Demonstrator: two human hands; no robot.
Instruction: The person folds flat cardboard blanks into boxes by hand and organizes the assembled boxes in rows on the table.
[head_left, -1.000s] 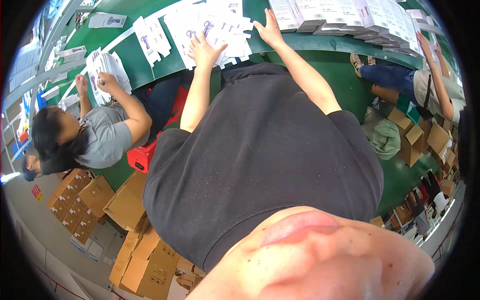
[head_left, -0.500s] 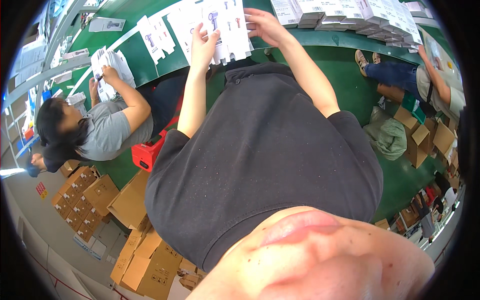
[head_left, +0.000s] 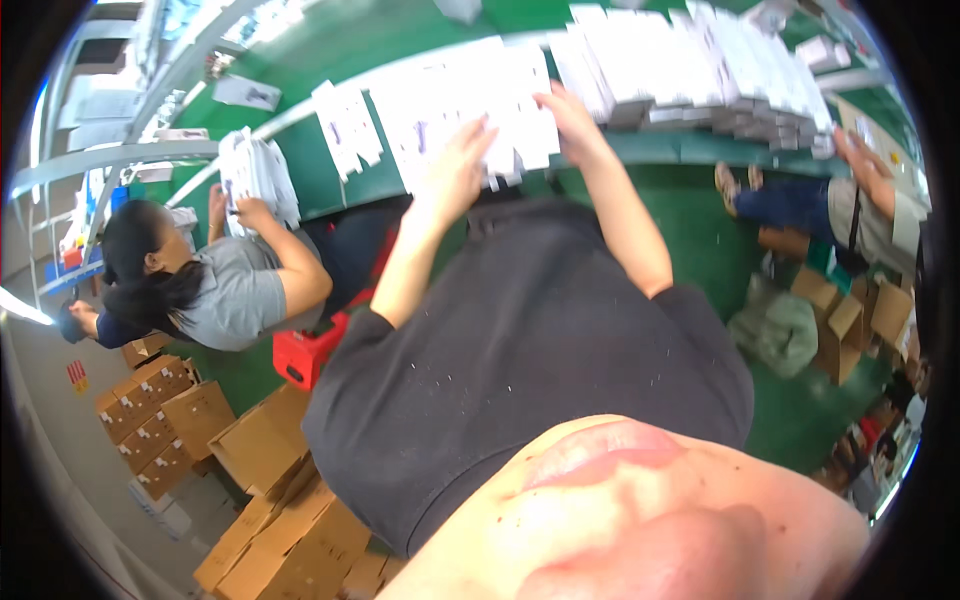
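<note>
Flat unfolded white printed cartons (head_left: 410, 100) lie in an overlapping pile on the green workbench in front of me, blurred by motion. My left hand (head_left: 458, 170) rests over their near edge, fingers stretched forward across the printed faces. At the pile's right edge is my right hand (head_left: 578, 125), its fingers extended and touching the border of the cartons. Neither hand visibly lifts anything. A smaller flat carton blank (head_left: 348, 130) lies to the left of the pile.
Stacked white boxes (head_left: 650, 70) line the bench at right. A co-worker in a grey shirt (head_left: 240, 295) handles white cartons (head_left: 258, 175) at left; another person (head_left: 865, 215) is at far right. Brown cardboard boxes (head_left: 290, 545) and a red case (head_left: 300, 355) sit behind.
The whole view has shifted, so the bench appears lower. My left hand has moved rightward over the cartons, nearer my right hand, which stays at the pile's right edge.
</note>
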